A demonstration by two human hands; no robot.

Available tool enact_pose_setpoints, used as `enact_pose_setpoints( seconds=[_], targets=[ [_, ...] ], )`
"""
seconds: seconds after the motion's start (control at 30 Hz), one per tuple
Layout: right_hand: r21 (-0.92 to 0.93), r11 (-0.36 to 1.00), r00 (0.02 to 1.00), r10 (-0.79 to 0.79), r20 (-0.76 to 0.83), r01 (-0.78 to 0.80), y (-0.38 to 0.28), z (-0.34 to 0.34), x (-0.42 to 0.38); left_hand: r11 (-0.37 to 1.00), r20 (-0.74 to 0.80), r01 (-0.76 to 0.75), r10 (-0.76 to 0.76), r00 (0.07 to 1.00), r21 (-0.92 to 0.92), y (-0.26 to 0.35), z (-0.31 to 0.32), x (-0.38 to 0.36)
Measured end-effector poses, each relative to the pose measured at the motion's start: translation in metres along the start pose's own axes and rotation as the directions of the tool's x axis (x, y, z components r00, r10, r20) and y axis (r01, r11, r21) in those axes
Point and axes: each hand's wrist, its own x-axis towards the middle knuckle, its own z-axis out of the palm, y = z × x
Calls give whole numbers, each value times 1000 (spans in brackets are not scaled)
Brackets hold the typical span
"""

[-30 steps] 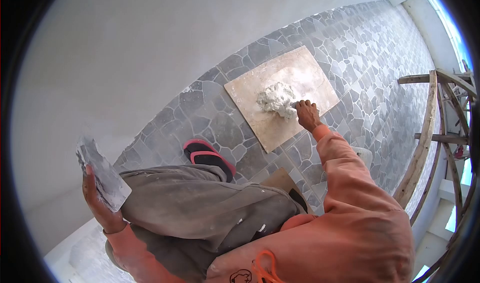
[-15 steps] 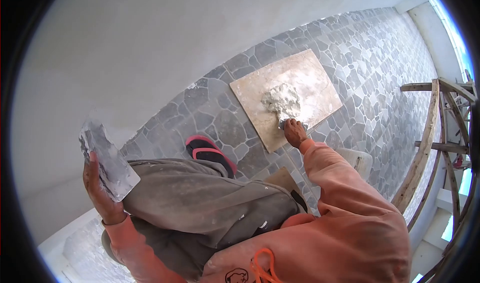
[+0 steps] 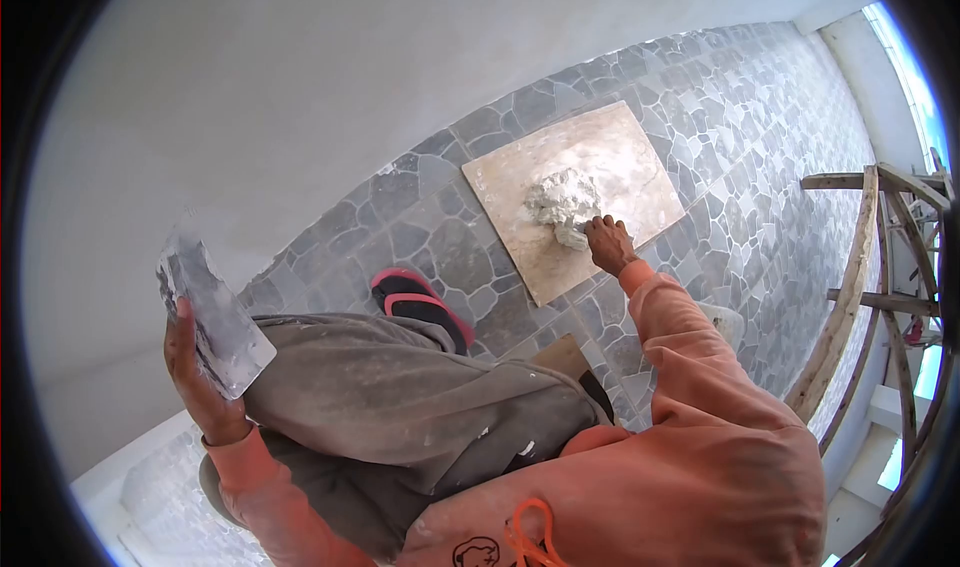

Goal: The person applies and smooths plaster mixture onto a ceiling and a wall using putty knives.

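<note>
My left hand [image 3: 195, 382] is closed around a flat rectangular trowel [image 3: 225, 337] smeared with white plaster, held up at the left near the wall. Its handle side is turned away from me. Over on the board [image 3: 525, 262], a mound of wet white plaster [image 3: 562, 199] lies heaped near the middle. My right hand [image 3: 610, 245] is closed at the mound's near right edge, fingers curled round what looks like a grey scraper, almost wholly hidden under them.
A pale wall [image 3: 300, 97] rises along the left and top. The floor [image 3: 455, 252] has a grey stone pattern. My foot in a black and pink sandal [image 3: 420, 307] rests short of the board. Wooden scaffold poles [image 3: 845, 297] stand at the right.
My right hand has moved right and slightly away from me, along the plaster's edge. The plaster's near part has changed shape. My left hand and trowel have barely moved.
</note>
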Motion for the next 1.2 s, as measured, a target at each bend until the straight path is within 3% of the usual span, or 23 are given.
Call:
enact_pose_setpoints(
  seconds=[0.03,0.1,0.2,0.3,0.43,0.57,0.63,0.83,0.9,0.97,1.03,1.07,1.17,1.2],
  targets=[
    [-34,996,993,82,-81,-85,4,0,6,1000,7,-5,5,1000,6,-2,-1,1],
    [-79,990,991,108,-83,-114,7,12,13,999,15,-24,23,1000,24,-3,-3,0],
    [-36,997,990,-57,132,62,8,42,14,999,-1,-6,6,1000,31,-2,0,0],
    [-18,995,970,-91,224,98,16,-9,19,999,30,-2,1,1000,43,-2,-4,2],
    [-130,992,1000,2,-11,-4,2,-13,22,999,2,-18,18,1000,30,0,6,-3],
    [-187,970,988,-152,36,156,-21,48,14,997,29,-47,46,999,53,1,12,-3],
    [-110,984,988,-134,78,142,-20,24,16,998,39,-42,40,998,44,2,11,-2],
    [-207,978,994,-50,-101,29,-46,-10,13,998,29,-41,39,999,48,-2,5,-3],
    [-330,931,982,-182,-49,156,-50,35,10,998,65,-38,35,997,57,-3,0,0],
    [-263,944,980,-198,27,198,-48,34,12,998,63,-33,29,998,59,-2,0,1],
    [-122,977,984,-175,28,177,-37,13,20,999,52,-18,15,999,45,-1,-2,0],
    [-121,979,986,-159,42,163,-37,-12,21,1000,50,-6,5,999,30,1,-3,0],
    [-160,987,992,-5,-126,-16,-25,-17,28,1000,48,-2,1,999,19,-2,0,-1],
    [-169,985,996,-1,-89,-15,-26,-16,30,1000,43,-13,12,999,24,-1,0,-2]
  ],
)
